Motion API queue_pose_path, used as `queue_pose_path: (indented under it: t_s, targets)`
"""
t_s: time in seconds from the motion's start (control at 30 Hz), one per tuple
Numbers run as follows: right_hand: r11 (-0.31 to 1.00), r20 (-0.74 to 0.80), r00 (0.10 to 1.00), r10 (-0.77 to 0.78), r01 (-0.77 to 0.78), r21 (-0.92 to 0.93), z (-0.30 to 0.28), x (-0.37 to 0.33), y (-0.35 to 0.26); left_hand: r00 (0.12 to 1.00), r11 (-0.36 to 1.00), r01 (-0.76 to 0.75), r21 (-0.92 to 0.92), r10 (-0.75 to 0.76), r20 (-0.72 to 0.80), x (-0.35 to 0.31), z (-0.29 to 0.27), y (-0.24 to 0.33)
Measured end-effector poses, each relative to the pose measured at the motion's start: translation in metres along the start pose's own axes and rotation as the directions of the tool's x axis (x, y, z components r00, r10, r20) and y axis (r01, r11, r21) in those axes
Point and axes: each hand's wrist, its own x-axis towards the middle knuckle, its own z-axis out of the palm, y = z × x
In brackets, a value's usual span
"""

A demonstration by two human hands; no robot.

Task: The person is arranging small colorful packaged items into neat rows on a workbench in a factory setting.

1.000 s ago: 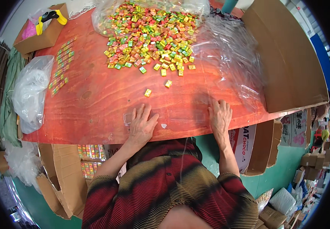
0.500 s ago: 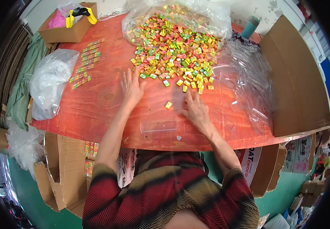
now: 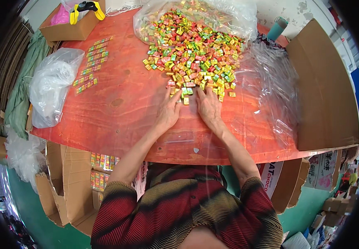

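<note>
A heap of small wrapped blocks in yellow, green, red and orange spreads over the red table. Both hands rest at its near edge. My left hand has its fingers stretched forward, the tips against a few blocks at the heap's front left. My right hand reaches in beside it, fingers extended and touching blocks at the front. Between the hands lies a loose yellow block, just below some green ones. Neither hand is closed around anything that I can see.
A clear plastic bag covers the heap's far end. Clear film strips and an upright cardboard panel stand right. Left are rows of blocks, a plastic bag and a carton. Open boxes sit below the table.
My left hand has moved right and a little nearer, and my right hand forward and slightly left. Blocks at the heap's near left have shifted right; the loose yellow block is now closer to the heap.
</note>
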Motion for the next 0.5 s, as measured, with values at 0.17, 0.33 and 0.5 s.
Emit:
queue_pose_path:
  t_s: [0.17, 0.33, 0.5]
  targets:
    - [0.992, -0.101, 0.993, -0.057, 0.045, -0.117, -0.006, -0.007, 0.006, 0.997, 0.999, -0.039, 0.016, 0.04, -0.065, -0.024, -0.026, 0.009]
    - [0.976, -0.028, 0.994, -0.11, 0.113, 0.188, -0.012, -0.009, -0.021, 1.0, 0.999, 0.011, 0.035, -0.011, -0.011, -0.026, -0.034, 0.0]
    - [0.934, -0.009, 0.977, -0.212, 0.205, 0.292, 0.006, -0.001, -0.039, 0.994, 0.987, -0.109, 0.121, 0.105, 0.042, 0.003, -0.025, -0.006]
